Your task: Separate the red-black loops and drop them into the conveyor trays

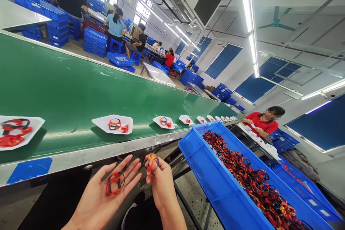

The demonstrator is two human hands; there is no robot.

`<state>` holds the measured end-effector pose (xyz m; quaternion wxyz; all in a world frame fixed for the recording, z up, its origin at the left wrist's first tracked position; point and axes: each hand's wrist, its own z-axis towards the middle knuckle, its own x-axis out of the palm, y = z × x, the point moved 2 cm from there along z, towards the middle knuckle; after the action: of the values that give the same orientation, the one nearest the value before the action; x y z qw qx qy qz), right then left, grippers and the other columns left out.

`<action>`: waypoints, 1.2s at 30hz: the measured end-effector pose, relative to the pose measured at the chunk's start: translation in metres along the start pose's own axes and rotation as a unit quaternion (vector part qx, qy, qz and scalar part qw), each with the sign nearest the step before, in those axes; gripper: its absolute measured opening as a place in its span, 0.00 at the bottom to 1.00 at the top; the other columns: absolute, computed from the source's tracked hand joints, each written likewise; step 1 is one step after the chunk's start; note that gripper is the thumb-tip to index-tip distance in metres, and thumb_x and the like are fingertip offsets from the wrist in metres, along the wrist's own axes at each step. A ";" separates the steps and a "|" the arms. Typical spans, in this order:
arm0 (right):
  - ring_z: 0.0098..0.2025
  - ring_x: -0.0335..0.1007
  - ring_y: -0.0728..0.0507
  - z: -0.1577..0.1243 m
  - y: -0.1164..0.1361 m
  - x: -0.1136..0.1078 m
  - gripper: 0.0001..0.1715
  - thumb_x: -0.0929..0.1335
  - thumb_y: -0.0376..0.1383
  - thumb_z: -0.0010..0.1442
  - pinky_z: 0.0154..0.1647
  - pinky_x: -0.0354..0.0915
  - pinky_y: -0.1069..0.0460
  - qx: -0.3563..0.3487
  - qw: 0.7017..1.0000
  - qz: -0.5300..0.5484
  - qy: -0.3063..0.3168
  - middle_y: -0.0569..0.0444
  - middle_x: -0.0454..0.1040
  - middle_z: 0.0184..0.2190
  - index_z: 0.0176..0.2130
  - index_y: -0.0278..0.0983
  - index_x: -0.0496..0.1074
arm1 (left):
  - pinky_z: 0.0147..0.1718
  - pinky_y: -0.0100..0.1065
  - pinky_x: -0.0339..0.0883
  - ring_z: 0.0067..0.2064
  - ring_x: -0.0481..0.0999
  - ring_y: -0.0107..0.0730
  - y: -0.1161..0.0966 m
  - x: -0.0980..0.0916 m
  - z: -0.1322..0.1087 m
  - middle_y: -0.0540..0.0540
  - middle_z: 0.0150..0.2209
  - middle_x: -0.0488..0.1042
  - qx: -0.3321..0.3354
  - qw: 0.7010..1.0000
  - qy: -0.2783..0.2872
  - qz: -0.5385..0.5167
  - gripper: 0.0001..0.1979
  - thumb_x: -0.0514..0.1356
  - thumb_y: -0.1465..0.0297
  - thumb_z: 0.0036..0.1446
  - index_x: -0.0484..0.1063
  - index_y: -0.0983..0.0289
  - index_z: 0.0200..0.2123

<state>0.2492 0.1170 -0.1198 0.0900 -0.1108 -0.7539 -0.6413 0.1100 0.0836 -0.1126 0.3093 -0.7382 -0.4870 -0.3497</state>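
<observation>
My left hand [107, 190] lies palm up with its fingers spread, and a red and black band [115, 183] rests loose on the palm. Just to its right, my right hand [159, 179] pinches an orange-red and black band [151, 162] between thumb and fingers. Beyond both hands, white trays hold red and black pieces on the green belt [81, 90]; the closest are a tray at the left [37, 124] and one near the middle [99, 122]. A blue crate [215, 183] full of similar bands [250, 176] stands to the right of my right hand.
The belt's metal edge [67, 156] runs in front of my hands, with blue tape [29, 170] at its left. A person in red [265, 124] works at the right beyond the crate. Other people and stacked blue crates [58, 30] are across the belt.
</observation>
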 end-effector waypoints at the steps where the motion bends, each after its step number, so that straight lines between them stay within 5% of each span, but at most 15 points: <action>1: 0.19 0.57 0.56 0.000 -0.002 -0.001 0.13 0.74 0.38 0.48 0.15 0.55 0.62 0.043 0.996 0.080 0.008 0.57 0.69 0.23 0.33 0.32 0.76 | 0.45 0.51 0.71 0.52 0.70 0.54 0.000 -0.001 0.001 0.72 0.52 0.69 0.000 1.000 -0.002 0.000 0.25 0.55 0.74 0.51 0.64 0.73 0.53; 7: 0.20 0.57 0.59 -0.003 -0.014 -0.006 0.16 0.77 0.31 0.42 0.15 0.57 0.67 0.194 0.929 0.315 0.032 0.57 0.69 0.26 0.34 0.31 0.74 | 0.46 0.50 0.71 0.52 0.70 0.54 -0.001 -0.008 0.007 0.73 0.53 0.68 0.006 1.000 0.012 -0.008 0.26 0.56 0.74 0.50 0.63 0.74 0.54; 20: 0.22 0.62 0.59 -0.002 -0.028 -0.006 0.09 0.71 0.25 0.52 0.19 0.62 0.67 0.261 0.874 0.408 0.036 0.56 0.69 0.29 0.36 0.31 0.71 | 0.47 0.50 0.70 0.52 0.70 0.54 -0.003 -0.009 0.007 0.74 0.52 0.69 0.018 1.000 -0.001 -0.009 0.25 0.56 0.74 0.50 0.64 0.75 0.53; 24: 0.20 0.59 0.59 -0.002 -0.028 -0.005 0.09 0.73 0.29 0.49 0.17 0.58 0.67 0.226 0.919 0.322 0.009 0.58 0.68 0.25 0.34 0.32 0.71 | 0.46 0.50 0.70 0.52 0.70 0.54 -0.004 -0.009 0.008 0.74 0.52 0.68 0.026 1.000 0.002 -0.010 0.25 0.56 0.75 0.50 0.63 0.75 0.53; 28: 0.14 0.49 0.59 0.020 -0.010 -0.006 0.13 0.74 0.39 0.48 0.11 0.48 0.64 0.076 0.990 0.120 -0.013 0.61 0.64 0.18 0.31 0.33 0.70 | 0.46 0.50 0.71 0.52 0.70 0.55 -0.005 -0.010 0.007 0.74 0.52 0.69 0.025 1.000 -0.008 -0.013 0.25 0.57 0.75 0.50 0.63 0.76 0.53; 36: 0.21 0.64 0.53 0.135 0.060 -0.025 0.14 0.67 0.42 0.59 0.19 0.63 0.58 -0.061 0.988 0.024 -0.143 0.57 0.70 0.26 0.37 0.32 0.69 | 0.46 0.49 0.71 0.52 0.70 0.53 -0.006 -0.008 0.006 0.72 0.52 0.69 0.019 1.000 -0.004 -0.007 0.26 0.57 0.74 0.50 0.64 0.73 0.53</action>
<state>0.2915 0.2584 -0.0919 -0.0103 -0.2241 -0.7158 -0.6613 0.1033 0.0864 -0.1219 0.3189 -0.7299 -0.5004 -0.3394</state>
